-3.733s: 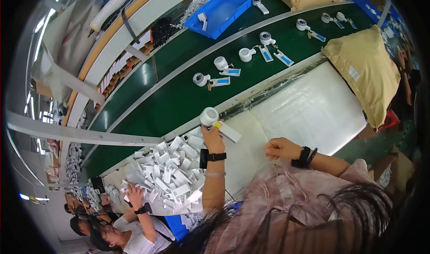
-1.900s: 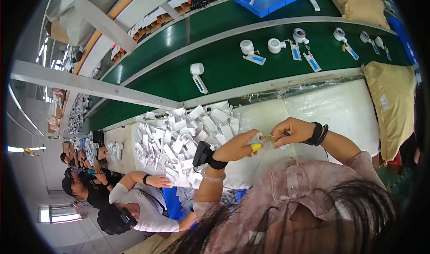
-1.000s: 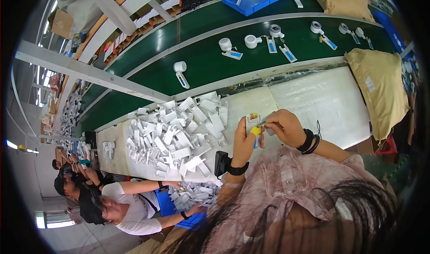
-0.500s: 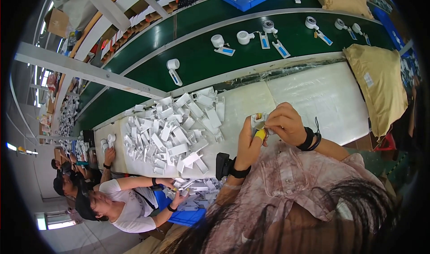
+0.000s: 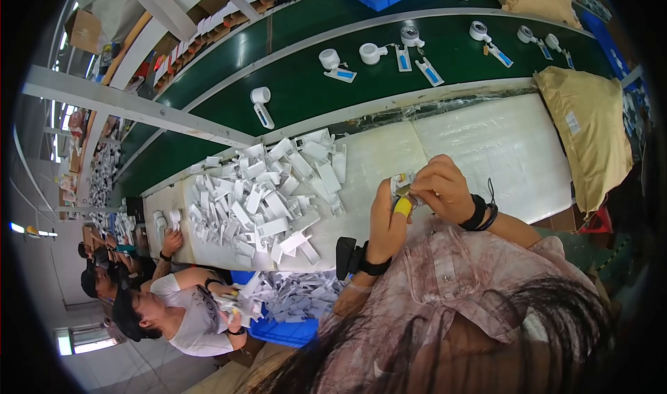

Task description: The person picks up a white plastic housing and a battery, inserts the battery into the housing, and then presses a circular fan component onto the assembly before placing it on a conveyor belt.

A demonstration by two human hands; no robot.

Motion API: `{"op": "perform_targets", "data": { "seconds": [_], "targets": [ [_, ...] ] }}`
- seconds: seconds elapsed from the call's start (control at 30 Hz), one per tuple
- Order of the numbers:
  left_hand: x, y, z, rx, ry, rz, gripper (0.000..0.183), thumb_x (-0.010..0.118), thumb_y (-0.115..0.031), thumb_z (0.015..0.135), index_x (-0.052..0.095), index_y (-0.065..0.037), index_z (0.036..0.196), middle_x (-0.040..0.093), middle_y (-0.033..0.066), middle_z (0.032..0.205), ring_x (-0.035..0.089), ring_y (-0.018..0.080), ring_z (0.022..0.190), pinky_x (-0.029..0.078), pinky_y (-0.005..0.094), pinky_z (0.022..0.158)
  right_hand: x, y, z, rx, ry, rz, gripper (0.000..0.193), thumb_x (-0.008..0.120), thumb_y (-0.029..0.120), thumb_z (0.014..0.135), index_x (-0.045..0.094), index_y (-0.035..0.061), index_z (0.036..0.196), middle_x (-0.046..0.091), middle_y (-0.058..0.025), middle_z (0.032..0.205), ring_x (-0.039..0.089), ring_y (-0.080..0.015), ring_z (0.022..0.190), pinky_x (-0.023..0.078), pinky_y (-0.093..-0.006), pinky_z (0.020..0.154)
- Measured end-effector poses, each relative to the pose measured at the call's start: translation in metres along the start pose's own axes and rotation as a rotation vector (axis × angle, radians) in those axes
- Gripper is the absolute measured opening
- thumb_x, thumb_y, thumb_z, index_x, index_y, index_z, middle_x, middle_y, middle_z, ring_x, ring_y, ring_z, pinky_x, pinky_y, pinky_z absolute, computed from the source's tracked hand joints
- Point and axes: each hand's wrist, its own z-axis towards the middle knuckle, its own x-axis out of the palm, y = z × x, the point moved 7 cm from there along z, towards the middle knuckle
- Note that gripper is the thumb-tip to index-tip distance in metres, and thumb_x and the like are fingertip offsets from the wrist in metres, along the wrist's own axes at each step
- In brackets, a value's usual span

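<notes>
Over the near edge of the worktable, my left hand (image 5: 386, 226) is closed around a small white plastic part (image 5: 400, 181). A yellow band (image 5: 403, 205) shows at my left thumb; it looks like a finger wrap. My right hand (image 5: 443, 190) meets the left, its fingertips pinched together at the same part. What the right fingertips grip is hidden. To the left of my hands, a heap of white plastic housings (image 5: 271, 227) covers that part of the table.
Beyond the table runs a green conveyor belt (image 5: 299, 95) carrying white round-headed devices (image 5: 410, 36). A brown paper sack (image 5: 580, 137) stands at the right end. At left, a co-worker (image 5: 187, 317) leans over a blue crate (image 5: 285, 333) of white parts. A metal beam (image 5: 139, 106) crosses upper left.
The devices on the belt have shifted slightly left. The co-worker has lifted a bunch of white parts up and left from the crate. My hands stay together, with small finger movements.
</notes>
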Motion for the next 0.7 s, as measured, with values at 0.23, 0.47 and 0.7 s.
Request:
{"op": "perform_targets", "data": {
  "seconds": [0.23,0.47,0.7],
  "targets": [
    [0.004,0.000,-0.004,0.070,0.060,-0.011,0.033,0.050,-0.011,0.094,0.047,0.001,0.125,0.054,0.0041,0.085,0.050,0.0078,0.064,0.042,0.0220,0.053,-0.002,0.007,0.003,-0.024,0.066,0.001,0.019,0.073,0.001,0.073,0.067,0.0090,0.089,0.061,-0.0038,0.088,0.053,-0.0250,0.082,0.043,-0.0356,0.078],
    [0.007,-0.001,-0.004,0.051,0.034,0.054,0.028,0.048,-0.011,0.097,0.048,0.001,0.122,0.054,0.0043,0.086,0.050,0.0076,0.065,0.043,0.0213,0.052,-0.003,0.005,0.003,-0.036,0.087,-0.002,0.018,0.072,0.000,0.073,0.066,0.0087,0.089,0.061,-0.0030,0.087,0.054,-0.0238,0.082,0.042,-0.0367,0.081],
    [0.011,-0.001,-0.009,0.004,0.002,0.025,0.021,0.050,-0.012,0.098,0.050,0.000,0.115,0.053,0.0027,0.079,0.049,0.0064,0.063,0.041,0.0210,0.051,-0.006,0.010,-0.001,-0.042,0.088,-0.008,0.023,0.072,0.000,0.068,0.066,0.0088,0.089,0.061,-0.0021,0.086,0.056,-0.0231,0.085,0.044,-0.0388,0.086]
  ]
}}
